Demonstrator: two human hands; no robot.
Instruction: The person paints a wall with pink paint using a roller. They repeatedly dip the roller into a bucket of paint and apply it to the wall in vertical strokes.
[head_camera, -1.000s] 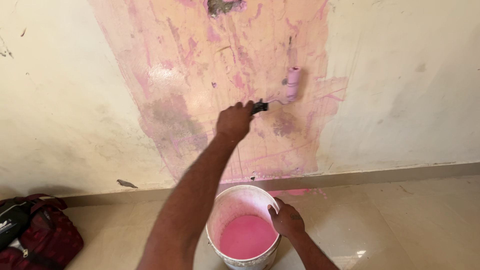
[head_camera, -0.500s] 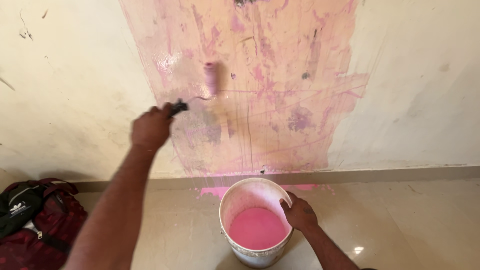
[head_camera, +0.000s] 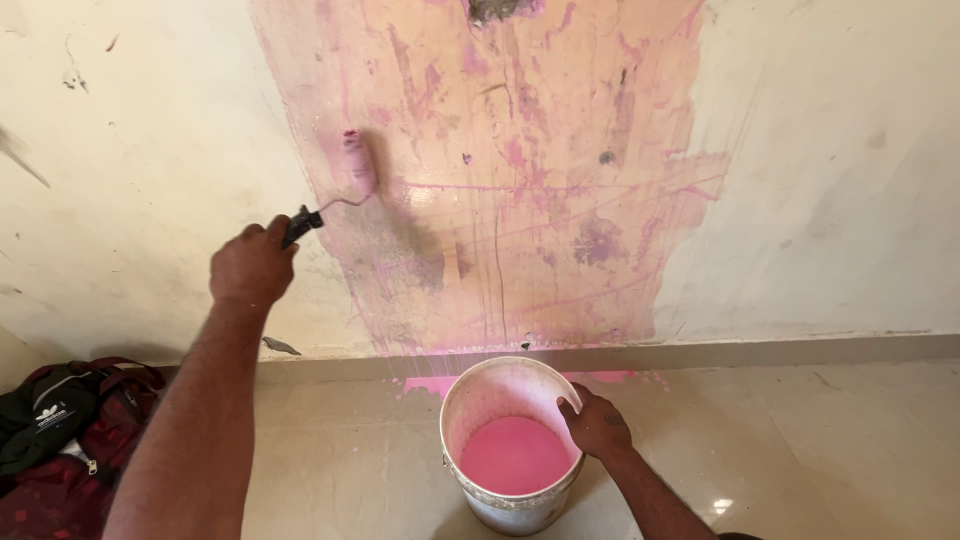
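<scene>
A: Field note, taking the bucket (head_camera: 512, 470) as landmark. Your right hand (head_camera: 597, 424) rests on its rim at the right side, fingers (head_camera: 572, 410) hooked over the edge and clamped on it. Pink paint sits in the bottom of it, roughly a third full by the look.

B: And your left hand (head_camera: 252, 268)?

A: Up and to the left of the bucket, fingers closed tight round the black handle of the paint roller (head_camera: 340, 185). The roller's pink sleeve lies against the wall (head_camera: 150, 150), at the left edge of the painted patch (head_camera: 520, 170) that rises right above the bucket.

B: How far along do you judge it?

A: Early, I'd say. Above the bucket you have one broad patch of thin, streaky pink over peach, with dark blotches showing through. It reads as a first pass, not a finished coat. The wall to either side of the patch is bare off-white, scuffed. A little pink has dripped on the floor (head_camera: 820, 450) just behind the bucket, at the skirting.

B: Count?

A: One bucket, one roller, two hands, both yours. One dark red and black bag (head_camera: 60, 440) on the floor, well to the left of the bucket. No other tools or people in view.
</scene>
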